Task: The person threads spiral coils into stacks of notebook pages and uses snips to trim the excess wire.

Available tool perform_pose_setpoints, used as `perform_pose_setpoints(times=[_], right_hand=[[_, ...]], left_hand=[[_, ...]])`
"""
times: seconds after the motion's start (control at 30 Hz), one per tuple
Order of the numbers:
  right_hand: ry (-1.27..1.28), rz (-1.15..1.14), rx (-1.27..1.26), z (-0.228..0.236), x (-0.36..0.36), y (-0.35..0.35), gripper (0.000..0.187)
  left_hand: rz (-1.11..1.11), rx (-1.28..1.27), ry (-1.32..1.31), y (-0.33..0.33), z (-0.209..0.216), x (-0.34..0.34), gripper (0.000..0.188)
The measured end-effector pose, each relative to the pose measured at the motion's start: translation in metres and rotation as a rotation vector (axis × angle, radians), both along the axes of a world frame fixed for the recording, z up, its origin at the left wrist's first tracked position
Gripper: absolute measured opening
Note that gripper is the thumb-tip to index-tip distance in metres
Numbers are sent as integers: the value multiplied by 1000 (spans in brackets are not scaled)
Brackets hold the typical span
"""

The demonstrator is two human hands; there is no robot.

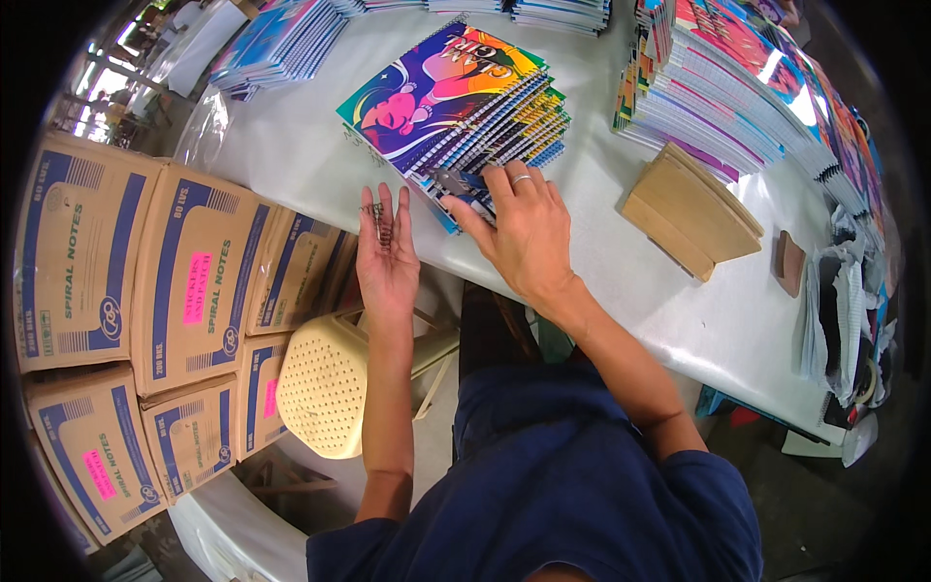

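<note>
My left hand [392, 276] is palm up beside the table edge, its fingers stretched out. A short dark wire coil [384, 231] rests along the fingers and upper palm. My right hand [529, 228], with a ring on one finger, is wrapped around a pair of pliers [464, 184]. The pliers' metal head points left, over the near corner of a fanned stack of spiral notebooks [407, 112]. The top notebook has a purple, orange and green cover with a drawn figure. The grip under my right fingers is partly hidden.
Cardboard cartons [194, 281] are stacked at the left, next to a cream plastic stool [325, 388]. More notebook piles [698, 97] stand at the right and far side of the white-covered table [601, 291]. Folded brown cardboard [693, 213] and a small brown block [788, 264] lie rightward.
</note>
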State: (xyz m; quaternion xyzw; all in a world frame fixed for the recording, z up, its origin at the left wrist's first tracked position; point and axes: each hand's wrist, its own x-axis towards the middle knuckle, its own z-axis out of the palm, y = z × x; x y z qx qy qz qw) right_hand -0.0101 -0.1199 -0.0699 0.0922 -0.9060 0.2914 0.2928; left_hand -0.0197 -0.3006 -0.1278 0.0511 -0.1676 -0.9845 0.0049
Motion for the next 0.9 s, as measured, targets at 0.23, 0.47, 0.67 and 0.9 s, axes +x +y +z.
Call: perform_pose_setpoints(times=[0.23, 0.47, 0.67, 0.9], right_hand=[[187, 6, 86, -12, -11, -11, 41], [100, 35, 72, -16, -10, -14, 38], [-1145, 479, -656, 28, -28, 6, 47], [-351, 86, 37, 3, 18, 37, 38]], left_hand=[[7, 8, 31, -3, 24, -17, 44], [-29, 35, 68, -4, 26, -17, 43], [53, -67, -19, 3, 34, -15, 43], [47, -60, 117, -12, 39, 9, 48]])
